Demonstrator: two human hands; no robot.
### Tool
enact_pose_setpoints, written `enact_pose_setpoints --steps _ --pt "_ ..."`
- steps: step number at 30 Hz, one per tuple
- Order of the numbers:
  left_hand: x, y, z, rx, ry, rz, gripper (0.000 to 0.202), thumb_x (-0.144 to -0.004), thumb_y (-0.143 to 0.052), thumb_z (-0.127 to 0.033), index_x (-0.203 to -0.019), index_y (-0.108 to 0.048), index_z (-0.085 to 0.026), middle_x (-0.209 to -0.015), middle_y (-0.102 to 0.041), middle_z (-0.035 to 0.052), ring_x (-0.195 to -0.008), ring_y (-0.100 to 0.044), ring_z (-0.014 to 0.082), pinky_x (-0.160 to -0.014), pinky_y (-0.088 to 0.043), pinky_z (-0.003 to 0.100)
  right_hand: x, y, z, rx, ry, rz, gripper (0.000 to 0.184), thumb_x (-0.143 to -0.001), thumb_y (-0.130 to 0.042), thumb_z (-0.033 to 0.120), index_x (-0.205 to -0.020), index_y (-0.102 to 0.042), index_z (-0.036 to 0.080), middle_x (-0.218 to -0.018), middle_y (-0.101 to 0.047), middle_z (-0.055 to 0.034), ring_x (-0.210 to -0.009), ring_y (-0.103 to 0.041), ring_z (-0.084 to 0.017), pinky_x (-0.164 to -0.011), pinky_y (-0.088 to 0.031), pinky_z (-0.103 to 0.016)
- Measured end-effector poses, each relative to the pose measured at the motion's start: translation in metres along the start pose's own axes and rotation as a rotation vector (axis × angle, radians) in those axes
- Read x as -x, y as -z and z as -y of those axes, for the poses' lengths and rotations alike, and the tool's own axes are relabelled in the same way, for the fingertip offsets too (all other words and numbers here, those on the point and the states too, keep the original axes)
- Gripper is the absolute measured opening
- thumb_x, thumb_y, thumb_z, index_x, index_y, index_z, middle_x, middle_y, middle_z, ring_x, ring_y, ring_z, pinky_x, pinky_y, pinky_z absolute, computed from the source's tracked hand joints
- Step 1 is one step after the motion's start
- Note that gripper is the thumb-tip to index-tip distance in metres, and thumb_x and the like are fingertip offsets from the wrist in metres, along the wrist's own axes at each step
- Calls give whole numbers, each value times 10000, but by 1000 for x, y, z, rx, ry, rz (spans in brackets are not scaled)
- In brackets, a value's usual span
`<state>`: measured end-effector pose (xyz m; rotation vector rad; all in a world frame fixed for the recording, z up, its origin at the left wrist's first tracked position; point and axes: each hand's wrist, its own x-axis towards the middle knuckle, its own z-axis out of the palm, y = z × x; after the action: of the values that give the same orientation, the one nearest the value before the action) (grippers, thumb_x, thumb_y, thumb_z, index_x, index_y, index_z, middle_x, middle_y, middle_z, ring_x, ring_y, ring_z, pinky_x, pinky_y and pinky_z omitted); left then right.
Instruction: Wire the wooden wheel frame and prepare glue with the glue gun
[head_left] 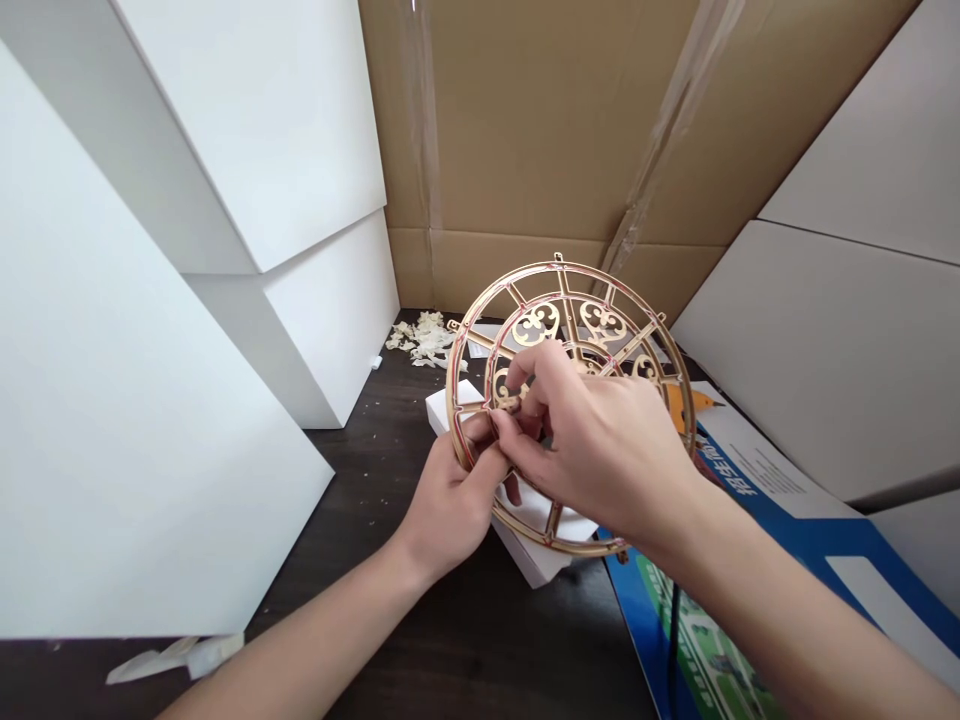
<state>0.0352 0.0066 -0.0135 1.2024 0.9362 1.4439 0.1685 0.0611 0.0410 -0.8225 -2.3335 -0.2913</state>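
A round gold openwork frame (568, 268), with spokes, scroll-shaped inserts and red lines along its rings, is held up at a tilt. My left hand (457, 500) grips its lower left rim, thumb in front and fingers behind. Over the inner ring on the same side, my right hand (592, 430) is closed in a pinch. Its fingertips touch the frame beside a scroll piece near my left thumb. Whether a small part sits between those fingertips is hidden. Under the frame lies a white box (525, 555).
White boxes (300, 130) stack high on the left, more white boxes (847, 330) on the right. Cardboard (525, 130) closes off the back. Pale scraps (427, 338) lie on the dark table (360, 520). A blue printed package (780, 530) and an orange pointed object (686, 405) are at right.
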Motion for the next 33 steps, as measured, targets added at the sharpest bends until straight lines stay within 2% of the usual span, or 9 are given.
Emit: enact_pose_setpoints --steps 5,9,16,23,28,33 --pt "0 -2 -1 14 1 -7 140 -915 -568 -208 -823 -634 -126 -643 -545 -27 -561 -502 72 -498 -439 154 2 -4 -1 -5 58 -38 103 -892 -590 214 -943 -511 172 -617 -617 78 -479 -600 -105 -448 -235 -236" --pt "-2 -2 -4 20 14 -22 131 -888 -552 -187 -788 -617 -134 -649 -557 -30 -551 -498 68 -497 -445 151 4 -6 -1 4 106 -74 44 -905 -558 184 -882 -527 164 -582 -579 71 -470 -568 -92 -448 -227 -233" --pt "-2 -2 -2 8 20 -39 169 -884 -514 -171 -727 -573 -149 -600 -550 -32 -537 -499 78 -492 -441 162 4 -11 -2 27 184 -121 133 -905 -493 121 -780 -498 165 -548 -556 59 -442 -490 -76 -443 -212 -238" --pt "-2 0 0 22 -21 7 225 -947 -557 -292 -779 -571 -142 -611 -558 -15 -527 -525 89 -510 -446 188 2 -8 -7 15 82 -79 72 -913 -496 148 -848 -509 176 -578 -572 56 -475 -528 -89 -460 -216 -245" --pt "-2 0 -1 36 21 -9 164 -896 -609 -239 -769 -576 -140 -642 -544 -15 -550 -517 86 -509 -436 184 2 -4 -5 -63 116 -51 67 -915 -549 224 -879 -510 183 -626 -605 54 -534 -581 -95 -481 -250 -240" --pt "-1 -1 -2 13 8 -6 195 -892 -580 -214 -710 -559 -146 -630 -542 -20 -534 -505 78 -496 -425 179 3 -3 -4 -67 67 -14 81 -896 -575 228 -881 -510 183 -625 -609 63 -502 -555 -84 -478 -240 -233"
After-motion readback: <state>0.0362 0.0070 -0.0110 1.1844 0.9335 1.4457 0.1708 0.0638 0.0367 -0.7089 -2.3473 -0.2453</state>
